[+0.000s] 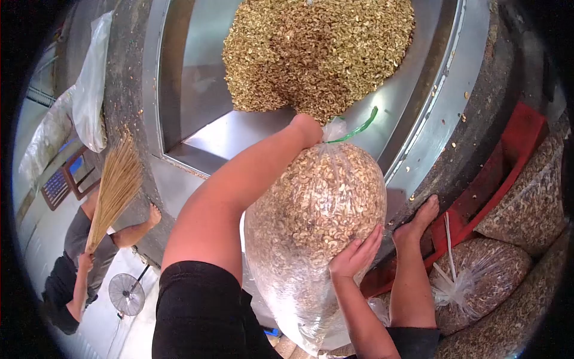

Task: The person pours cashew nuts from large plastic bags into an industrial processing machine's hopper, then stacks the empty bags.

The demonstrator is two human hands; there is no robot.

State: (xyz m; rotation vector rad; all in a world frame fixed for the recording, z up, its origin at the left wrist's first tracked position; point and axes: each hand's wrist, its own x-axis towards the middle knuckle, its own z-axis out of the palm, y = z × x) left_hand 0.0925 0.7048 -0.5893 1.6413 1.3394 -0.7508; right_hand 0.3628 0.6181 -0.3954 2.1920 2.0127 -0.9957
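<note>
A large clear plastic bag (326,197) full of cashew nuts leans against the front of a metal hopper, its neck toward the hopper. Around the neck is a green tie (362,127), its loose end sticking out to the right. My left hand (308,128) is closed at the bag's neck; its fingers are mostly hidden. Lower on the right side, my right hand (357,254) lies against the bag with fingers stretched out, bracing it. Beyond the neck, a heap of loose cashew nuts (359,42) lies in the metal hopper (206,99), darker in the middle.
More filled bags (484,272) rest at the right beside a red metal frame (505,155). A bare foot (426,212) stands at the hopper's right edge. On the left, another person holds a straw broom (119,179), near a fan (127,294) and plastic sheeting (89,84).
</note>
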